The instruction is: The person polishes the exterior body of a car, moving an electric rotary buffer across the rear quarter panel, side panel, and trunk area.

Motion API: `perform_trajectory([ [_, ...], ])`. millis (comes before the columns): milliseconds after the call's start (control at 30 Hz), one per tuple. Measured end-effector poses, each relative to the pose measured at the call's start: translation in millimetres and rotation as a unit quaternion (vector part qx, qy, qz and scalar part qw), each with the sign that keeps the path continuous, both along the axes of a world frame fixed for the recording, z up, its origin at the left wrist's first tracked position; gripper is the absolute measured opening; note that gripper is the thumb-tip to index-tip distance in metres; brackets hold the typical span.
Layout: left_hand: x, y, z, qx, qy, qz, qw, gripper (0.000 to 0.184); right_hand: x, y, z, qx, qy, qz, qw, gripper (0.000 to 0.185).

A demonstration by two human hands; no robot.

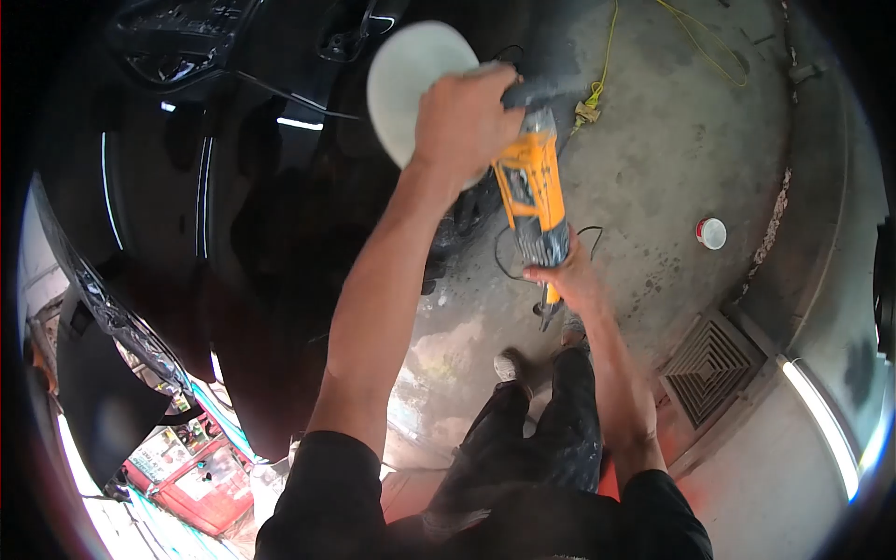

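A yellow and grey power polisher (537, 187) is held in both hands in front of the glossy black car body (252, 187). Its round white pad (415, 70) faces the car; I cannot tell whether they touch. My left hand (467, 117) is closed over the front end of the polisher, close behind the pad, and hides part of it. At the tool's rear end, my right hand (574, 278) wraps round the grip. A black cord (504, 257) loops near that end.
On the concrete floor (644, 177) lie a yellow cord with a plug end (588, 110) and a small white-topped tub (711, 233). A square vent grille (711, 369) is at the right. Near my feet is a shoe (509, 365). A red box (210, 485) stands lower left.
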State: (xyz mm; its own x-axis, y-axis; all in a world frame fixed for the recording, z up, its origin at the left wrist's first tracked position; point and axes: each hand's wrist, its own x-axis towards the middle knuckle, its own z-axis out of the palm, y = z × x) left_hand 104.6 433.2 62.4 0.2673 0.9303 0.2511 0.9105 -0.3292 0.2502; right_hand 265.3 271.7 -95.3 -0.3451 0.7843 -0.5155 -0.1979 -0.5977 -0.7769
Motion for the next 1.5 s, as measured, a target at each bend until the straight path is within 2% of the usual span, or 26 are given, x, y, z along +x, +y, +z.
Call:
perform_trajectory([
  [67,-10.8,-43.2,-1.3,-0.025,0.005,0.002,1.000,0.026,-8.4,-43.8,-8.0,0.054,-0.096,0.011,0.994,0.078],
  [167,-30.6,-107.6,-12.8,-0.037,-0.032,-0.018,0.999,0.024,-22.7,-115.6,-30.4,0.053,-0.099,0.051,0.992,0.081],
  [300,-59.8,-195.7,-32.9,-0.085,-0.053,-0.005,0.995,0.022,-44.5,-211.1,-36.4,-0.002,-0.056,0.053,0.997,0.083],
  [400,-70.3,-260.1,-45.3,-0.113,-0.046,0.012,0.992,0.020,-50.7,-276.8,-42.2,0.005,-0.074,0.099,0.992,0.084],
  [433,-72.1,-275.3,-47.3,-0.124,-0.042,0.017,0.991,0.020,-52.9,-292.9,-36.4,-0.058,-0.051,0.078,0.994,0.083],
  [500,-70.8,-293.4,-46.2,-0.143,-0.040,0.024,0.989,0.017,-55.5,-314.4,-34.4,-0.092,0.003,0.071,0.993,0.085],
  [567,-69.2,-293.1,-52.4,-0.154,-0.020,0.012,0.988,0.017,-56.8,-321.7,-39.3,-0.119,0.032,0.074,0.990,0.089],
  [667,-62.8,-266.8,-63.5,-0.142,0.001,-0.010,0.990,0.022,-56.9,-310.0,-54.7,-0.071,-0.001,0.057,0.996,0.090],
  [767,-45.5,-209.4,-73.3,-0.144,0.018,-0.022,0.989,0.024,-43.7,-236.2,-37.1,-0.083,0.012,0.024,0.996,0.087],
  [833,-17.2,-136.5,-64.6,-0.206,0.061,0.001,0.977,0.033,-35.6,-172.7,-54.4,-0.104,0.092,-0.004,0.990,0.081],
  [900,-6.9,-94.4,-69.1,-0.178,0.040,-0.006,0.983,0.028,-33.3,-135.1,-70.4,-0.138,0.093,-0.022,0.986,0.073],
  [1033,2.1,-59.1,-64.8,-0.116,0.040,0.009,0.992,0.025,-27.6,-87.3,-69.8,-0.079,0.085,-0.049,0.992,0.065],
  [1100,-0.7,-66.7,-64.3,-0.109,0.025,0.026,0.993,0.024,-25.3,-87.5,-66.5,-0.088,0.097,-0.037,0.991,0.063],
  [1200,-19.6,-116.7,-57.5,-0.108,0.022,0.020,0.994,0.025,-29.9,-134.1,-63.3,-0.077,0.023,0.016,0.997,0.067],
  [1333,-53.6,-212.3,-61.6,-0.100,-0.008,0.020,0.995,0.024,-49.7,-223.3,-51.2,-0.007,-0.078,0.057,0.995,0.079],
  [1433,-80.0,-281.2,-60.3,-0.126,-0.017,0.029,0.991,0.027,-76.4,-303.9,-61.2,-0.062,-0.011,0.047,0.997,0.086],
  [1500,-96.4,-324.7,-59.5,-0.138,-0.018,0.029,0.990,0.026,-94.5,-347.6,-52.5,-0.053,-0.004,0.038,0.998,0.088],
])
